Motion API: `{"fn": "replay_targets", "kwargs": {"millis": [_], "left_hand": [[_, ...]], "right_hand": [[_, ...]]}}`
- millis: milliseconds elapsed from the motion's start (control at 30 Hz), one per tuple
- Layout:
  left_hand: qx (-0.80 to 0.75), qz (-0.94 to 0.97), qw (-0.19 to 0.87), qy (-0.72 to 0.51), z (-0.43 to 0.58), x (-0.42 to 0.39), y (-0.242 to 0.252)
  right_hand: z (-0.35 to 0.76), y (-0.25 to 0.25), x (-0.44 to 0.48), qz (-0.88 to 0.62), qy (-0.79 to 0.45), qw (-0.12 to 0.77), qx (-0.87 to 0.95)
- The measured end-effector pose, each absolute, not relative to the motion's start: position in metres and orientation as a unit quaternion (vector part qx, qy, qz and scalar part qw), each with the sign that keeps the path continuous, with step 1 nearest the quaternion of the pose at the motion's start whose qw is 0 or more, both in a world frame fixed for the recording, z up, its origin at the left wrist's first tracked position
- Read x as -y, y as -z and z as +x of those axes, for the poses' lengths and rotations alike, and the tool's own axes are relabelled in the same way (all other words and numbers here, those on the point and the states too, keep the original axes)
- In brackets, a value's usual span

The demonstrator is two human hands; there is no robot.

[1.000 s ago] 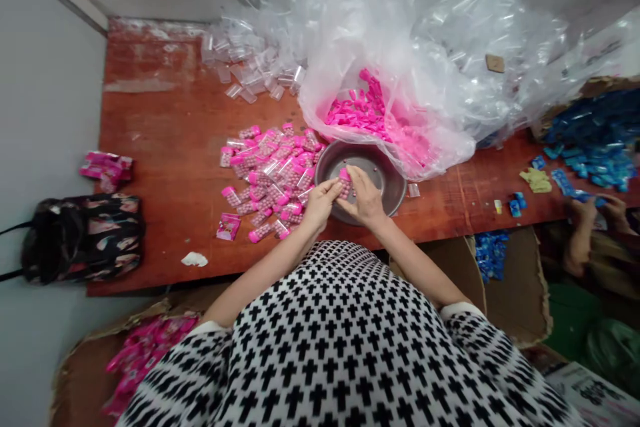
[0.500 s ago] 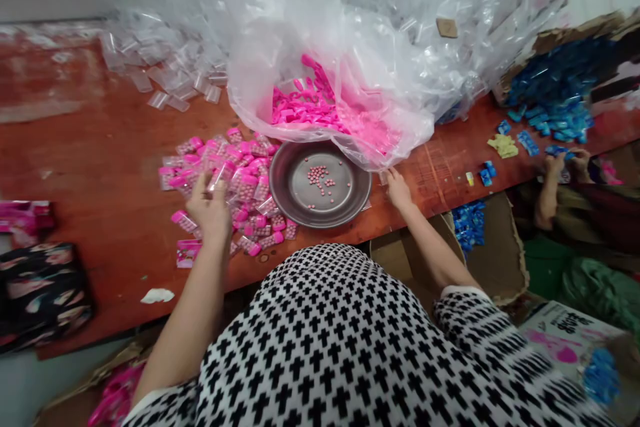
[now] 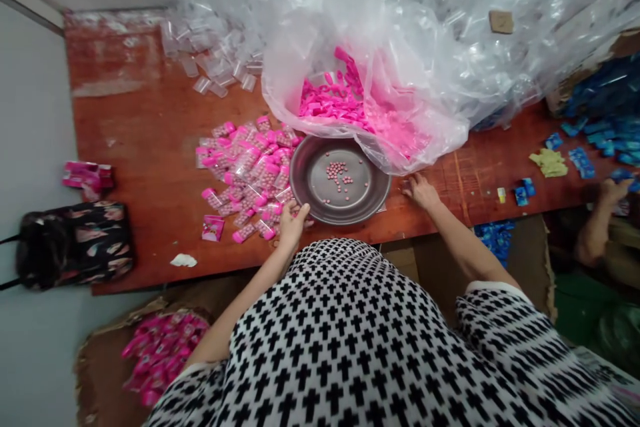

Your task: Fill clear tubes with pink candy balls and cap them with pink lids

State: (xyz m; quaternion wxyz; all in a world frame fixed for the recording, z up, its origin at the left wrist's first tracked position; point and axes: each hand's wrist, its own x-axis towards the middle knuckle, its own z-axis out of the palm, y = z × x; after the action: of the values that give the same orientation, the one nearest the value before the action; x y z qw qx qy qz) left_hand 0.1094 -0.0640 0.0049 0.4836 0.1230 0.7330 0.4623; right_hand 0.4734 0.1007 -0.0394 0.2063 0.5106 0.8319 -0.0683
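A round metal basin (image 3: 340, 208) with a few pink beads (image 3: 336, 171) in it sits before me on the table. By its near-left rim is my left hand (image 3: 292, 223), thumb and fingers apart and nothing visible between them; whether it touches the rim I cannot tell. My right hand (image 3: 423, 192) rests on the tabletop just right of the basin, fingers spread, beside a small clear piece that is hard to make out. Left of the basin lies a heap of clear bead-filled tubes with pink caps (image 3: 255, 170). Behind it, a plastic bag (image 3: 280, 97) holds loose pink parts (image 3: 333, 100).
Empty clear tubes (image 3: 220, 67) lie at the back left. A pink packet (image 3: 213, 228), a floral bag (image 3: 95, 240) and a white scrap (image 3: 184, 260) are on the left. Blue packets (image 3: 583, 163) and a co-worker's hand (image 3: 613, 193) are at right. Cardboard boxes stand below the table edge.
My left hand has moved from the heap to the basin's near-left rim, and the clear tube it held is gone from it. My right hand's fingers have spread. The view has swung left.
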Motion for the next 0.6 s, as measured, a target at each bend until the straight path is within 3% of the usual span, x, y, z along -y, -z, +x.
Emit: {"fn": "replay_targets", "kwargs": {"millis": [100,200,333,433,500,600], "left_hand": [[-0.658,0.030,0.615,-0.434,0.122,0.057,-0.001],[-0.612,-0.013,0.647,-0.455,0.129,0.052,0.005],[-0.610,-0.026,0.627,-0.485,0.129,0.060,0.013],[-0.618,-0.009,0.621,-0.483,0.128,0.067,0.016],[-0.625,-0.001,0.614,-0.482,0.129,0.069,0.017],[-0.627,-0.002,0.608,-0.487,0.131,0.067,0.016]], "right_hand": [[0.473,0.043,-0.093,0.531,0.067,0.211,-0.818],[0.478,0.037,-0.086,0.551,0.091,0.179,-0.810],[0.482,0.002,-0.067,0.577,0.120,-0.006,-0.808],[0.460,-0.034,-0.049,0.480,0.151,-0.114,-0.857],[0.430,-0.051,-0.043,0.391,0.151,-0.099,-0.902],[0.377,-0.057,-0.051,0.329,0.117,0.016,-0.937]]}}
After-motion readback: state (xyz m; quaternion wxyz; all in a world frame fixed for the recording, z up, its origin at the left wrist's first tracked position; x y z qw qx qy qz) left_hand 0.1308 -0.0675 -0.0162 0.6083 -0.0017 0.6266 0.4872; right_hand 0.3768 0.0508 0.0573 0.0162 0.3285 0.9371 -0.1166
